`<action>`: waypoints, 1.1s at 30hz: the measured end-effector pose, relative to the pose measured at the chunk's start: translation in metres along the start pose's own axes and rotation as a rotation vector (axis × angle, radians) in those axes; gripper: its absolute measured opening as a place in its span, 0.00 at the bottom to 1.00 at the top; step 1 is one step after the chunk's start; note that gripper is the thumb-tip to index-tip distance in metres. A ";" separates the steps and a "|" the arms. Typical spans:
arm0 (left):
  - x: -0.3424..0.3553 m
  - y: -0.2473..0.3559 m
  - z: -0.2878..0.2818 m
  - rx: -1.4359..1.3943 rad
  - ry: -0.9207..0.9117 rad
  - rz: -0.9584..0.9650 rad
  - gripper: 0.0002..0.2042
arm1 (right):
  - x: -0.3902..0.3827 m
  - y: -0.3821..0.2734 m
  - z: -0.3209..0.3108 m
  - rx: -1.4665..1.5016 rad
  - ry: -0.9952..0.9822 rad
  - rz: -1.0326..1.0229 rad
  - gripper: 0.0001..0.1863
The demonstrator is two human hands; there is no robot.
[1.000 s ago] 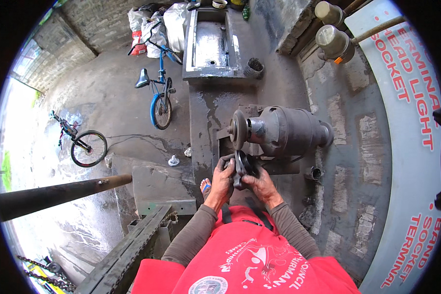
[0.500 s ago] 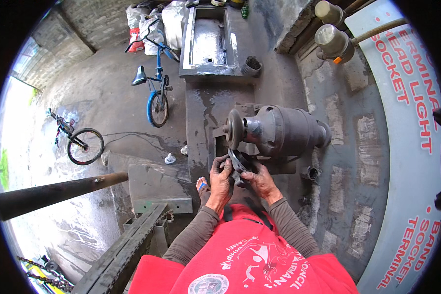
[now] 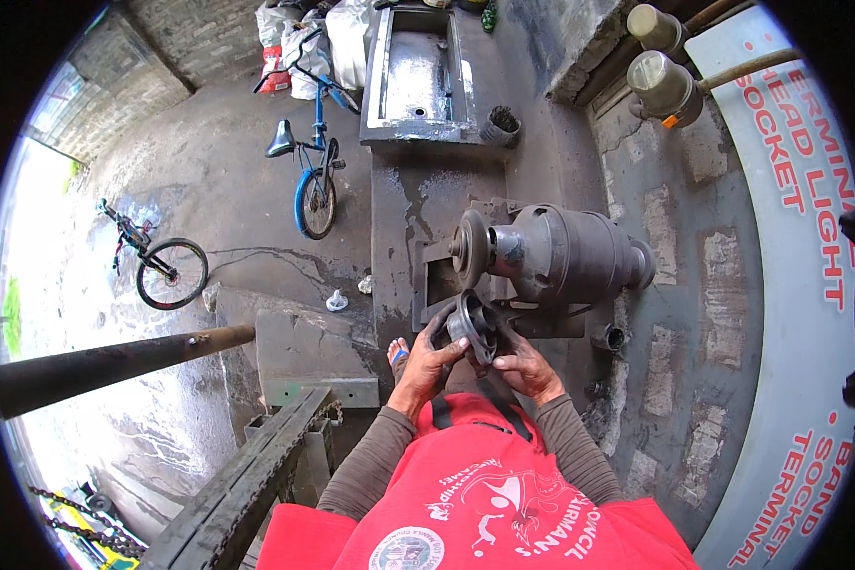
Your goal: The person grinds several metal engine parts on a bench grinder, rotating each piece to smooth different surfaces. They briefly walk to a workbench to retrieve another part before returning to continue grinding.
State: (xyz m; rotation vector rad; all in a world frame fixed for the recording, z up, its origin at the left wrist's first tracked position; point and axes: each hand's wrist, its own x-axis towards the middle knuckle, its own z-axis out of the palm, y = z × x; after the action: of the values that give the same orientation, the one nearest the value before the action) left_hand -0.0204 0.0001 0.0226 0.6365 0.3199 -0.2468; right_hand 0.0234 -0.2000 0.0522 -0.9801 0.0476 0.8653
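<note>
Between my two hands I hold a dark round metal housing point(image 3: 472, 328) with a hollow centre and a flange, tilted so its opening shows. My left hand point(image 3: 429, 359) grips its left side, thumb on the outer wall. At the lower right edge, my right hand point(image 3: 528, 369) closes on the flange; some of its fingers are hidden behind the part. Just beyond sits a bench grinder motor point(image 3: 570, 252), and its wheel point(image 3: 469, 249) on the left end is a little above the housing, apart from it.
A metal sink point(image 3: 416, 85) stands at the far end with a dark ribbed cup point(image 3: 500, 125) beside it. Two bicycles, one blue point(image 3: 315, 190) and one dark point(image 3: 166, 271), are to the left. A rusty pipe point(image 3: 123, 366) and a metal beam point(image 3: 237, 484) jut in at lower left.
My hands have drawn the housing slightly down and away from the grinder wheel. It has turned so its hollow inside faces up more. The view has shifted slightly.
</note>
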 end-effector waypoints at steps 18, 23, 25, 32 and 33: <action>0.014 -0.004 0.021 0.237 0.230 0.083 0.38 | 0.019 0.000 -0.008 -0.273 0.201 0.065 0.37; 0.004 -0.003 0.026 0.268 0.206 0.158 0.38 | 0.018 0.003 -0.007 -0.208 0.169 0.017 0.42; 0.001 -0.003 0.027 0.261 0.189 0.204 0.37 | 0.018 0.003 -0.007 -0.191 0.146 -0.001 0.45; -0.010 0.001 0.001 0.060 -0.054 0.021 0.34 | -0.005 -0.010 -0.019 -0.193 -0.019 0.018 0.57; -0.012 -0.002 -0.002 -0.012 -0.048 -0.061 0.35 | -0.010 -0.010 -0.021 -0.218 -0.031 0.022 0.58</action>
State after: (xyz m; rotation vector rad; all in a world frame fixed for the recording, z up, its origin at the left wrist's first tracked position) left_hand -0.0322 0.0010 0.0241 0.6091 0.2951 -0.3178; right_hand 0.0300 -0.2244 0.0513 -1.1717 -0.0635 0.9190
